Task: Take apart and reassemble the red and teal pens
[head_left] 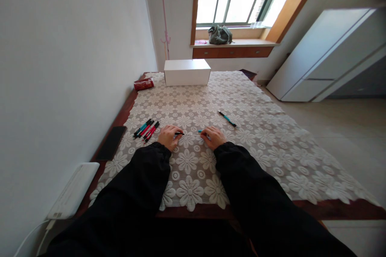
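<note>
My left hand [169,137] is closed in a pinch on the black end piece [180,133] of a pen. A thin, pale pen refill [192,135] runs from that piece across to my right hand [212,137]. The right fingers are closed too, with a bit of teal pen barrel [200,131] showing at their tips; how far the refill enters it is hidden. Left of my left hand lie several teal, red and black pens [146,130] side by side. Beyond my right hand a single teal and black pen [227,118] rests slantwise on the lace tablecloth [188,160].
A white box [187,73] stands at the table's far end, with a crumpled red packet [144,84] to its left. Along the left edge lie a dark phone [111,143] and a white power strip or adapter [74,190] with cables. The wall runs close on the left.
</note>
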